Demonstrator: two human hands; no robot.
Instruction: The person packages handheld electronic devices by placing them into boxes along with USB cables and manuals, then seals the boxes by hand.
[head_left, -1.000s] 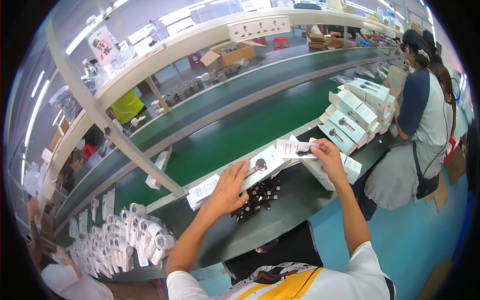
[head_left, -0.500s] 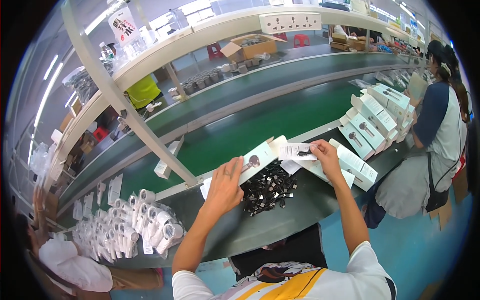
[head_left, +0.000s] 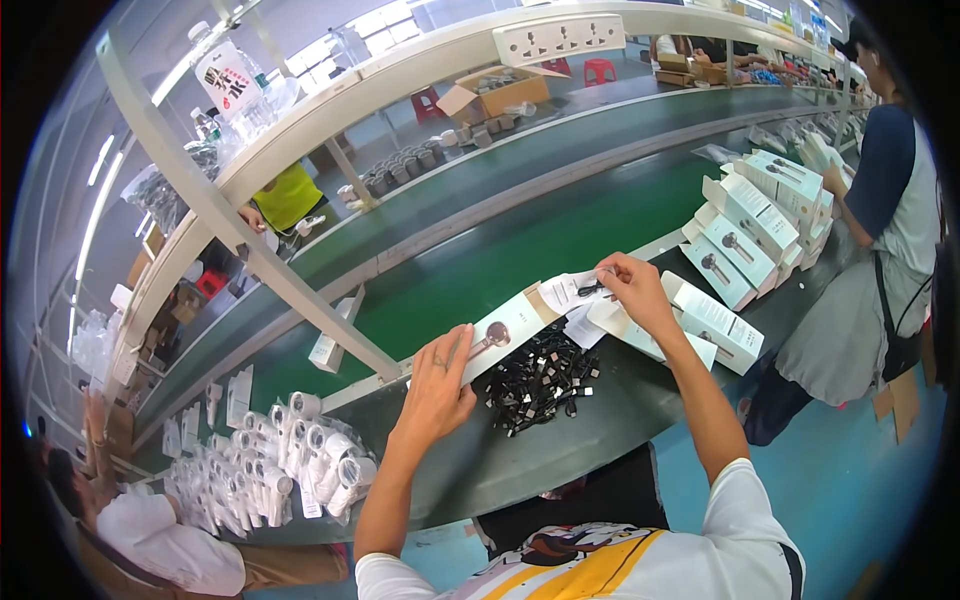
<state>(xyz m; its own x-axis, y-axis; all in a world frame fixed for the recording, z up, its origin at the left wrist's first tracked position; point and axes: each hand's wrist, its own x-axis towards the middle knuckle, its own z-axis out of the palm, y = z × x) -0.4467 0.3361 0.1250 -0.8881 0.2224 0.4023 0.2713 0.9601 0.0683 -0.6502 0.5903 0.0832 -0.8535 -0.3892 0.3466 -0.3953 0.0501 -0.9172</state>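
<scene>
My left hand (head_left: pixel 437 388) grips the closed end of a long, pale blue carton (head_left: pixel 512 328) printed with a picture of a round-headed handheld device. The carton lies tilted, its open end pointing to the upper right. At that opening my right hand (head_left: pixel 637 292) pinches a white printed leaflet (head_left: pixel 560 291) together with a short black cable (head_left: pixel 593 287). Part of the leaflet seems to overlap the carton flap; how far in it reaches, I cannot tell. Just below is a heap of short black cables with metal plugs (head_left: pixel 545 385). White folded papers (head_left: pixel 583 327) rest beside the heap.
More pale cartons (head_left: pixel 722 325) lie right of my hand, with a stack of cartons (head_left: pixel 735 250) beyond. Bagged white devices (head_left: pixel 265 460) pile up at left. A slanted metal post (head_left: pixel 250 240) rises beside the green conveyor belt (head_left: pixel 440 270). People work at both sides.
My right hand has moved left and slightly up, bringing the leaflet and cable to the carton's open end. My left hand keeps its hold. The person at right has raised their body.
</scene>
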